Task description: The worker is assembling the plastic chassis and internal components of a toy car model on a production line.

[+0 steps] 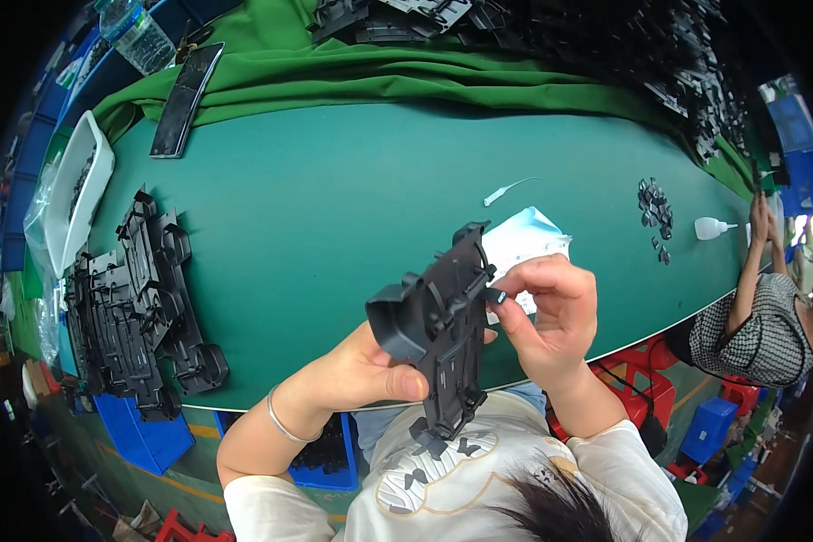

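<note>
A long black moulded plastic part (453, 348) is tilted up above the near edge of the table. My left hand (363, 369) grips it from the left side, the thumb lying across its lower face. Between the thumb and forefinger of my right hand (553, 318) is a small black plastic piece (495, 295) with a pale mark on its end. It is at the right edge of the larger part; whether the two touch, I cannot tell. Behind them, a white and pale blue sheet or packet (535, 237) rests on the table, partly hidden by my right hand.
Similar black parts (149, 307) are stacked at left, near a white tray (99, 172) and a phone (187, 99). Small black pieces (655, 210), a white squeeze bottle (712, 228) and a thin pale nozzle (506, 191) lie right. Another person's arms (757, 239) are at far right.
</note>
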`<action>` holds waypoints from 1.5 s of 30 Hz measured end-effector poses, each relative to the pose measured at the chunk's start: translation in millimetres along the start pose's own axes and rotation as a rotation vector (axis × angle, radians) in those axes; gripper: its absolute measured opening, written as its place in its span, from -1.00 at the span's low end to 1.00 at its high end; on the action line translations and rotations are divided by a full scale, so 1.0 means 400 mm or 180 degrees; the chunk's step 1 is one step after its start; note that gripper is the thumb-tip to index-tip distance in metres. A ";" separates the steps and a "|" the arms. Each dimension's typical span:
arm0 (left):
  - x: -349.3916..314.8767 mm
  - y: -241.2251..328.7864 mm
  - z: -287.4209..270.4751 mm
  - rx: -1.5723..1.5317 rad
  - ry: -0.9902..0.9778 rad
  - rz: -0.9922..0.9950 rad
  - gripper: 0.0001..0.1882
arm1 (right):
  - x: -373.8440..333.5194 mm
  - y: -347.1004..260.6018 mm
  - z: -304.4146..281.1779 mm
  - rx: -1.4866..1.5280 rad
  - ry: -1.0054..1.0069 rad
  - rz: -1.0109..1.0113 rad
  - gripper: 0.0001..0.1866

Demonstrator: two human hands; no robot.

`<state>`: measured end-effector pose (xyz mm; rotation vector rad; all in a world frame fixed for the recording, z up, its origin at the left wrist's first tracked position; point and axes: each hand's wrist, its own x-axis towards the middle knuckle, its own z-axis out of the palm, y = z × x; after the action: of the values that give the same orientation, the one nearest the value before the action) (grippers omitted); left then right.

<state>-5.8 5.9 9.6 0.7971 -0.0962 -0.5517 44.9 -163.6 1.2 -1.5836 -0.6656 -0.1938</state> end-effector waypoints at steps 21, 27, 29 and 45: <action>0.018 0.007 0.012 0.0018 0.0493 -0.0076 -0.03 | 0.038 -0.031 -0.016 0.0671 -0.0256 0.1170 -0.81; 0.021 0.019 0.015 0.0031 0.0405 -0.0147 -0.01 | 0.058 -0.013 -0.033 -0.0501 -0.0431 0.0280 -0.85; 0.020 0.017 0.011 -0.0270 0.0414 -0.0150 -0.05 | 0.067 -0.019 -0.030 -0.0161 -0.0430 0.0787 -0.87; 0.018 0.008 -0.004 -0.0867 0.0386 -0.0096 -0.22 | 0.104 -0.012 -0.019 -0.0522 -0.0962 0.0410 -0.83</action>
<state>2.2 4.9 10.0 0.5652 0.1015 -0.5305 78.5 -158.4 27.1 -1.8272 -0.7927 0.0914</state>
